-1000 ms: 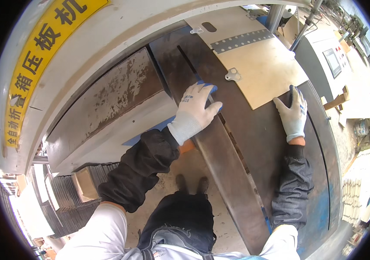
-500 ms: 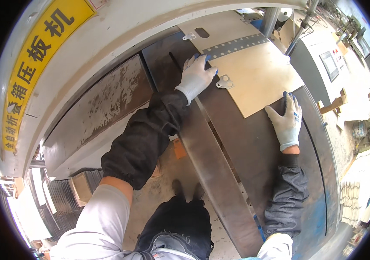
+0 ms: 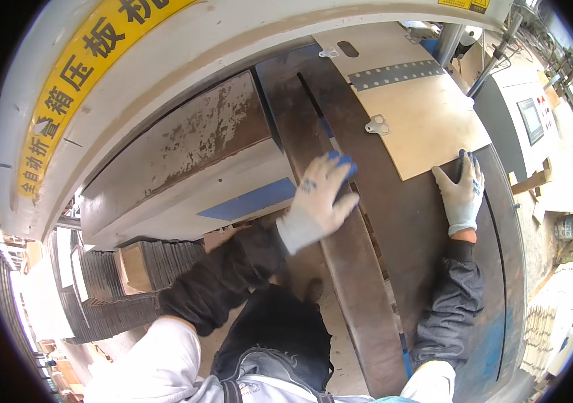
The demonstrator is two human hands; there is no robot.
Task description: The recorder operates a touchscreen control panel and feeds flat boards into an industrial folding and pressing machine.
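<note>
A light plywood panel (image 3: 427, 127) lies flat on the dark metal bed of the machine (image 3: 407, 235). Across it runs a grey metal strip (image 3: 397, 75) with rows of holes, and an oval handle hole is cut further back. Small metal brackets jut from its edges; one bracket (image 3: 377, 125) is on the left side. My right hand (image 3: 462, 195), in a white glove with blue fingertips, is open with its fingers at the panel's near right corner. My gloved left hand (image 3: 320, 199), slightly blurred, is open and empty above the bed's left edge, apart from the panel.
A white machine frame (image 3: 233, 47) with a yellow label arches over the bed. Dark stacked panels (image 3: 112, 292) stand low on the left. At the right are a control cabinet (image 3: 508, 127) with a screen, a metal column (image 3: 446, 43) and stacked boards (image 3: 540, 329).
My left hand has left the panel's left edge and come back toward me. My right hand stays at the near corner. The whole view has shifted slightly.
</note>
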